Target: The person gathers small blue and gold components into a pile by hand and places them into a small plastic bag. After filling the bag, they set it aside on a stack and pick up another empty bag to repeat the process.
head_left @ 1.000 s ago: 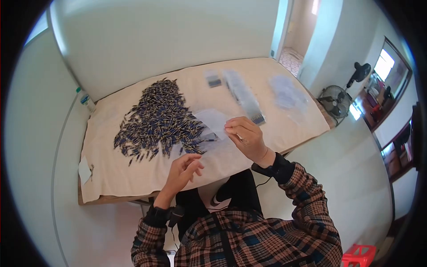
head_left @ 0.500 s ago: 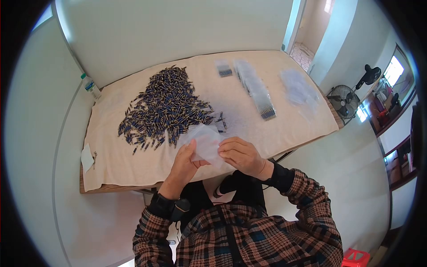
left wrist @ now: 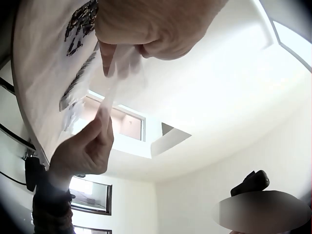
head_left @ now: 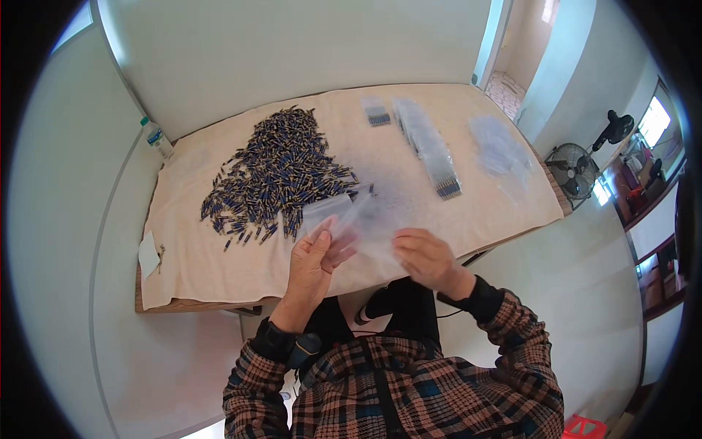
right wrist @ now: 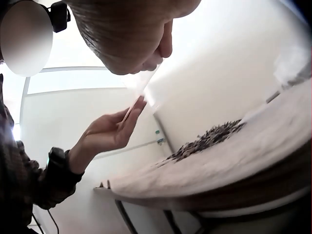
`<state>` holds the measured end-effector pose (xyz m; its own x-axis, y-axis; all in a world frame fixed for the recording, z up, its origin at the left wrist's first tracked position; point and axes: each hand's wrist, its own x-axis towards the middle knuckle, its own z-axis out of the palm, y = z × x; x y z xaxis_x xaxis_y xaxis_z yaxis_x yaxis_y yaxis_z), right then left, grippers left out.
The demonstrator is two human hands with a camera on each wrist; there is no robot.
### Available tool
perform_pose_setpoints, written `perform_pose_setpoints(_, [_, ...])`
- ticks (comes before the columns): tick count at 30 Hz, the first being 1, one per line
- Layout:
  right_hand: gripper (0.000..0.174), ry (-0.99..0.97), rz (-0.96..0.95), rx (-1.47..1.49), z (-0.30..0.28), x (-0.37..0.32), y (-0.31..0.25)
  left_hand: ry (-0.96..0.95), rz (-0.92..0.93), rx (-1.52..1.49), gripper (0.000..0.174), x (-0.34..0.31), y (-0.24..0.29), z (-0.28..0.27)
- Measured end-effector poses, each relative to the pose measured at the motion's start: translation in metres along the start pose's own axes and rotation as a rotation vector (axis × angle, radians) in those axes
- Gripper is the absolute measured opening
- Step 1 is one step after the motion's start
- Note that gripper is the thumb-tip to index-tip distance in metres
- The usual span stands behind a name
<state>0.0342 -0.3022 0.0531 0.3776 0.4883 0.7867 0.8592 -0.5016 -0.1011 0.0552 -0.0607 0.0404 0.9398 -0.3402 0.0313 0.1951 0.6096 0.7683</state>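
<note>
Clear plastic bags (head_left: pixel 325 212) are gripped between thumb and fingers of my left hand (head_left: pixel 313 267), over the near edge of the pile of small dark blue and gold pieces (head_left: pixel 281 168). To the right, my right hand (head_left: pixel 428 260) pinches the edge of a clear bag (head_left: pixel 376 230) stretched between both hands. In the left wrist view the right hand (left wrist: pixel 87 151) has thumb and fingertips together on the film. The right wrist view shows the left hand (right wrist: pixel 109 131) holding the film from below.
A row of filled bags (head_left: pixel 428 146) and one small filled bag (head_left: pixel 376 112) lie at the back of the cloth (head_left: pixel 219 274). Loose clear bags (head_left: pixel 501 146) lie at the right. A bottle (head_left: pixel 156 139) stands at the left, a white paper (head_left: pixel 149 254) below it.
The left hand went up to the bags and took hold of them. The right hand came down to meet it, then drew away to the right with the film.
</note>
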Motion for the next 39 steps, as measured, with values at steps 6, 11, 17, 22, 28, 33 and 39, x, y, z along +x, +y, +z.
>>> perform_pose_setpoints(6, [0.013,0.211,0.187,-0.427,-0.061,-0.017,0.059,0.018,0.137,0.130,0.047,-0.007,0.009,-0.013])
perform_pose_setpoints(11, [0.018,0.224,0.523,-0.529,-0.092,-0.089,0.155,-0.101,0.082,0.272,0.047,-0.014,0.012,-0.022])
perform_pose_setpoints(17, [0.025,0.167,0.608,-0.701,-0.074,-0.099,0.156,-0.192,0.019,0.358,0.048,-0.019,0.017,-0.027])
perform_pose_setpoints(22, [0.028,-0.025,0.924,0.333,-0.014,-0.021,0.055,-0.255,-0.073,0.397,0.050,-0.023,0.017,-0.016])
perform_pose_setpoints(28, [0.025,-0.258,1.111,1.197,0.035,0.041,-0.015,-0.279,-0.181,0.484,0.044,-0.030,0.023,-0.023])
perform_pose_setpoints(33, [0.017,-0.310,1.009,1.220,0.063,0.048,-0.012,-0.178,-0.172,0.530,0.035,-0.042,0.041,-0.041])
perform_pose_setpoints(39, [0.014,-0.240,0.914,0.983,0.088,0.054,-0.021,0.024,0.141,0.716,0.036,-0.045,0.042,-0.051])
